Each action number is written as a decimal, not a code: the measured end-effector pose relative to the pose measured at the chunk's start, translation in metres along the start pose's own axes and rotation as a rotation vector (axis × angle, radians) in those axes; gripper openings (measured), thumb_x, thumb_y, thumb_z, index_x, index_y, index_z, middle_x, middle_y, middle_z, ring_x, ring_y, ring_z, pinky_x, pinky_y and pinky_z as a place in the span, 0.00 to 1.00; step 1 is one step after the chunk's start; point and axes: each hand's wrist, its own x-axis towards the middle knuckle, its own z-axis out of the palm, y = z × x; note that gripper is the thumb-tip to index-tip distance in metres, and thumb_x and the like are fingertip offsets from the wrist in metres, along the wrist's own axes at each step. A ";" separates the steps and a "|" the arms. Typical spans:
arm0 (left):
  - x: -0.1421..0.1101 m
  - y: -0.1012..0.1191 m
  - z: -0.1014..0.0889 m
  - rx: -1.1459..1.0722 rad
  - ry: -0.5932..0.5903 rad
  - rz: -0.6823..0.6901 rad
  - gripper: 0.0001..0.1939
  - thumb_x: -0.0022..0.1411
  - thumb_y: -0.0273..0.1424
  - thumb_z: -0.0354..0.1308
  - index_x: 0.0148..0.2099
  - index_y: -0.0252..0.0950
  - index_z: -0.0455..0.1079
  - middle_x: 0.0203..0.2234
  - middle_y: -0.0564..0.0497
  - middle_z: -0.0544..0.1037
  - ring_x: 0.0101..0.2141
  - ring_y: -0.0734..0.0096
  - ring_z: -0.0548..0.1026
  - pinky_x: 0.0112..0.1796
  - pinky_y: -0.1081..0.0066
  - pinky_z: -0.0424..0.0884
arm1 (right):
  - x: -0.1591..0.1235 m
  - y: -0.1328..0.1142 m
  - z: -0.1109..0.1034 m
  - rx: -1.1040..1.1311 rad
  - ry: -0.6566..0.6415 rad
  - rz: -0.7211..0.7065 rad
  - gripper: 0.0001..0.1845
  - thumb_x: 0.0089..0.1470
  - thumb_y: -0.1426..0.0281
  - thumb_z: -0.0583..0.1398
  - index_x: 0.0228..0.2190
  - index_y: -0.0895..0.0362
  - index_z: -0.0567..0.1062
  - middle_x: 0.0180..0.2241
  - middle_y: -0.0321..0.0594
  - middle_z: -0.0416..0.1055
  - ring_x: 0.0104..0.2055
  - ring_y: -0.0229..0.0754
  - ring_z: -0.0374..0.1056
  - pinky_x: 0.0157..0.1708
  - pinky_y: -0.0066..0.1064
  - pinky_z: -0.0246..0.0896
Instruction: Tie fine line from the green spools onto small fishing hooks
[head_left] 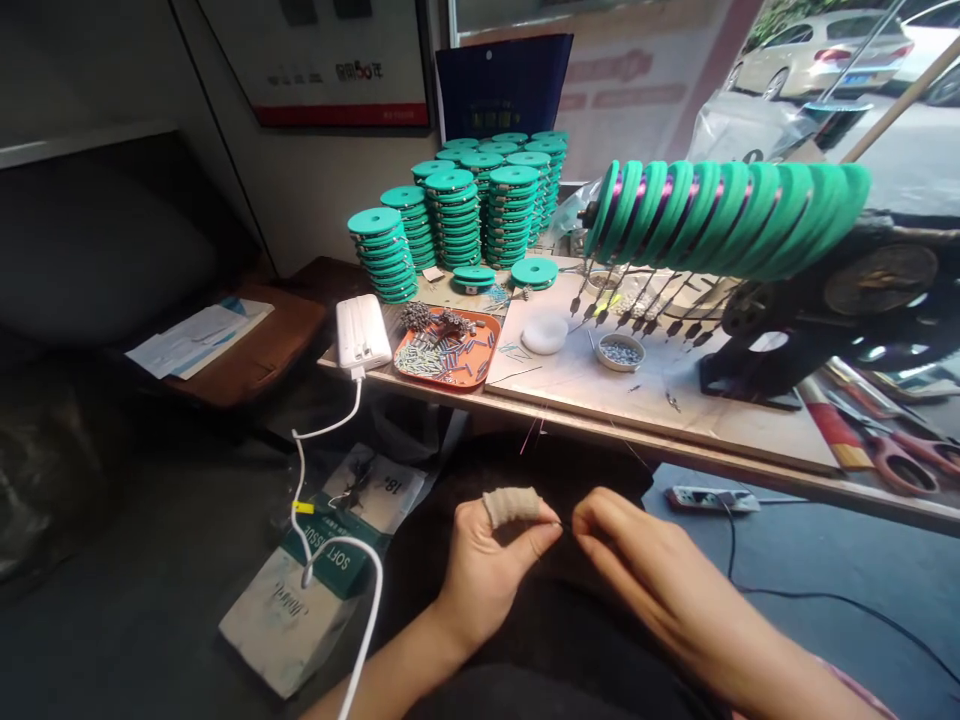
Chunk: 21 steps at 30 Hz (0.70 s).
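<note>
My left hand [491, 565] and my right hand [637, 565] meet over my lap below the table edge. The left forefinger wears a wrapped cloth guard [511, 505] and pinches with the thumb. The right fingers pinch close beside it. Between them is something tiny, possibly a thin line [534, 435] that runs up toward the table; I cannot make it out. On the table a row of green spools [724, 215] sits on a winding machine [817, 310], with lines and small weights hanging from it.
Stacks of green spools [465, 215] stand at the table's back. An orange tray [450, 350] of small metal parts, a white power bank [361, 332] with a cable, a white dish [545, 333], a small bowl [622, 352] and scissors [911, 455] lie about. A tissue pack [322, 570] lies on the floor.
</note>
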 end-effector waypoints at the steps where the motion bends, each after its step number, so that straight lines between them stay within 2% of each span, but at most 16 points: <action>1: -0.001 -0.001 0.001 0.026 -0.033 0.036 0.03 0.50 0.28 0.62 0.29 0.34 0.73 0.25 0.51 0.76 0.30 0.70 0.73 0.35 0.72 0.69 | -0.002 -0.002 0.008 0.062 -0.034 0.043 0.09 0.59 0.72 0.46 0.30 0.54 0.62 0.27 0.35 0.64 0.26 0.34 0.63 0.26 0.24 0.58; 4: -0.002 -0.006 0.001 0.092 -0.081 0.100 0.03 0.52 0.29 0.61 0.30 0.34 0.73 0.26 0.50 0.75 0.30 0.70 0.73 0.35 0.72 0.68 | -0.003 0.000 0.019 0.169 -0.061 0.119 0.08 0.60 0.71 0.45 0.30 0.54 0.61 0.28 0.35 0.63 0.28 0.35 0.63 0.28 0.26 0.58; 8: 0.000 -0.011 0.000 0.157 -0.078 0.082 0.03 0.52 0.29 0.61 0.30 0.34 0.73 0.25 0.51 0.75 0.30 0.72 0.72 0.35 0.74 0.68 | -0.001 0.004 0.019 0.238 -0.039 0.145 0.09 0.60 0.70 0.45 0.28 0.54 0.61 0.27 0.34 0.62 0.27 0.35 0.61 0.27 0.26 0.57; 13: 0.004 -0.012 0.002 0.145 -0.079 0.009 0.05 0.52 0.30 0.61 0.29 0.33 0.72 0.25 0.51 0.74 0.29 0.71 0.72 0.34 0.73 0.67 | 0.000 0.006 0.028 0.278 0.141 0.145 0.10 0.59 0.71 0.48 0.27 0.55 0.63 0.25 0.34 0.63 0.25 0.34 0.60 0.25 0.25 0.56; 17: 0.006 -0.013 0.002 0.085 -0.045 -0.045 0.04 0.50 0.29 0.62 0.28 0.33 0.72 0.24 0.51 0.75 0.28 0.73 0.71 0.33 0.75 0.67 | -0.002 0.007 0.039 0.350 0.294 0.119 0.07 0.56 0.72 0.52 0.28 0.56 0.69 0.26 0.36 0.68 0.27 0.35 0.64 0.27 0.24 0.58; 21: 0.004 -0.015 0.001 0.078 -0.046 -0.050 0.04 0.50 0.29 0.62 0.28 0.33 0.72 0.24 0.52 0.75 0.29 0.73 0.71 0.34 0.75 0.67 | -0.003 0.007 0.043 0.467 0.361 0.159 0.07 0.54 0.71 0.55 0.26 0.56 0.72 0.26 0.37 0.71 0.27 0.36 0.67 0.28 0.24 0.61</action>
